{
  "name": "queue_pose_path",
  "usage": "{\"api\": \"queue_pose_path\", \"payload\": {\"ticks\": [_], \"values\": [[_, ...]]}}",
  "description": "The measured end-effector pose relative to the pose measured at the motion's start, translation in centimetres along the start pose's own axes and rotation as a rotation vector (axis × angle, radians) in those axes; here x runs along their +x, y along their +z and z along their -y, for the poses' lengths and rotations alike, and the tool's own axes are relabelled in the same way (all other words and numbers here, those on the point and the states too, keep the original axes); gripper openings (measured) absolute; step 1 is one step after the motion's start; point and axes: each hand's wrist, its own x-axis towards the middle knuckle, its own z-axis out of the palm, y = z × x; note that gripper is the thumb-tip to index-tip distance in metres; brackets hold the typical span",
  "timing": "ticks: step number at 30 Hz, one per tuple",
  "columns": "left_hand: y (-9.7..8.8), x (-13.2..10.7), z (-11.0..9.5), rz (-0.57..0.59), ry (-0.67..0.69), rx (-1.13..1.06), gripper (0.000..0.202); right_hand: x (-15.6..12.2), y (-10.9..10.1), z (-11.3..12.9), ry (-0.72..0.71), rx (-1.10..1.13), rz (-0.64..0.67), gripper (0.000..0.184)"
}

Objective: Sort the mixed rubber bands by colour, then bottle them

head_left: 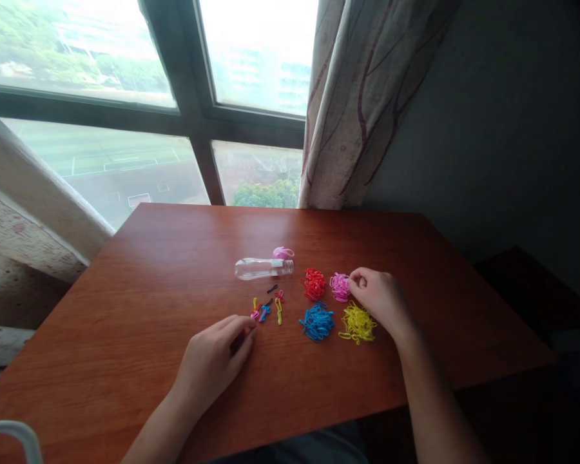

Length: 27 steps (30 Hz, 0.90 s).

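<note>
My left hand [218, 351] rests on the table with thumb and fingertips brought together, beside a small mixed group of rubber bands [261, 312]. Whether a band is in that pinch cannot be made out. My right hand [379, 296] has its fingers curled closed at the right edge of a pile of pink rubber bands [339, 287]; what they grip is hidden. Below it lies a yellow pile of rubber bands [358, 323]. Red rubber bands [314, 285] are heaped left of the pink ones, with blue rubber bands [317, 322] nearer me.
A clear plastic bottle [256, 269] lies on its side, its neck to the right. Behind the neck sits a pink looped object [283, 252]. The brown wooden table [183, 258] reaches to the window and the curtain [348, 129]. A pale curved rail [14, 428] shows at lower left.
</note>
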Motion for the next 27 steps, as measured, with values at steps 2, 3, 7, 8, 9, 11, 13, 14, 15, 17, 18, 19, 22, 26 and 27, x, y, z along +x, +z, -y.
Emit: {"api": "queue_pose_path", "payload": {"ticks": [2,3,7,8,9,11,13,14,15,17,18,19,22,26,27], "values": [[0.0,0.0,0.0,-0.005,-0.001,0.002,0.017,0.2,0.1,0.1,-0.005,0.004,-0.007,0.015],[0.0,0.0,0.0,-0.002,-0.004,0.002,0.017,0.2,0.1,0.0,-0.005,0.007,-0.012,0.016],[0.1,-0.1,0.0,0.014,-0.013,-0.002,0.018,-0.1,0.2,0.0,0.0,0.01,-0.04,0.018],[0.1,-0.1,0.0,0.018,-0.014,-0.001,0.018,-0.4,0.2,0.1,-0.007,0.013,-0.052,0.018],[0.1,-0.1,0.0,0.021,-0.016,-0.001,0.018,-0.7,0.2,0.3,-0.017,0.02,-0.063,0.018],[0.2,-0.1,0.1,0.023,-0.018,-0.001,0.018,-1.5,0.3,0.9,-0.052,0.049,-0.08,0.019],[0.1,-0.1,0.0,0.02,-0.015,-0.001,0.018,-2.6,0.6,1.9,-0.091,0.089,-0.08,0.02],[0.1,-0.1,0.0,0.018,-0.013,0.001,0.018,-3.3,0.7,2.6,-0.11,0.111,-0.075,0.02],[0.1,-0.1,-0.1,0.016,-0.012,0.003,0.018,-4.0,1.0,3.3,-0.13,0.137,-0.065,0.02],[0.0,0.0,-0.2,0.015,-0.014,0.009,0.017,-5.5,1.6,4.8,-0.165,0.193,-0.039,0.019],[-0.1,0.0,-0.2,0.017,-0.015,0.011,0.017,-6.2,2.0,5.6,-0.186,0.216,-0.025,0.018],[-0.1,0.0,-0.3,0.018,-0.016,0.013,0.017,-7.0,2.4,6.4,-0.209,0.238,-0.013,0.017],[-0.1,-0.1,-0.3,0.023,-0.019,0.011,0.017,-9.1,3.9,8.3,-0.278,0.331,0.001,0.018],[0.1,-0.1,-0.1,0.02,-0.019,0.015,0.016,-10.9,5.9,9.8,-0.345,0.406,0.003,0.016],[0.2,-0.1,0.0,0.023,-0.019,0.016,0.016,-11.1,6.4,10.0,-0.353,0.413,0.01,0.015]]}}
